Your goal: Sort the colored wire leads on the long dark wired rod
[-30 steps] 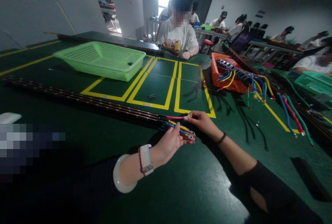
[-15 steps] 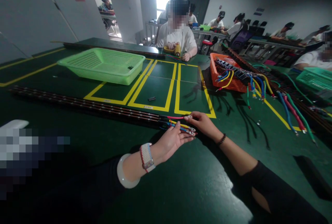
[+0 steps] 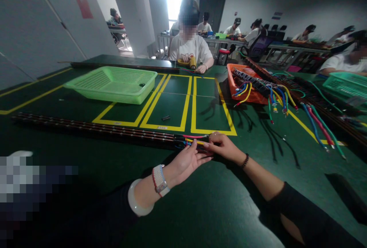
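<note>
A long bundle of dark strips point(image 3: 94, 126) lies across the table, with short coloured wires coming out of its right end. My left hand point(image 3: 183, 162) is palm up under these wires, its thumb over them and its fingers stretched beneath. Above the thumb, a red wire point(image 3: 195, 137) runs to the right. My right hand point(image 3: 228, 147) is closed, thumb and fingers pinching the end of the yellow wire point(image 3: 197, 142). Its fingers hide the wire tips. Blue wires sit partly hidden behind my left thumb.
A light green basket point(image 3: 114, 95) stands beyond the strips, and a small dark piece point(image 3: 165, 118) lies in a yellow-taped area. An orange basket point(image 3: 249, 95) with wired strips is at the right. Across the table, a person point(image 3: 190, 51) holds a yellow tool.
My right hand has moved from the red wire's tip down onto the yellow wire, covering metal terminals that showed before. The view has tilted slightly up. My left hand keeps nearly the same pose.
</note>
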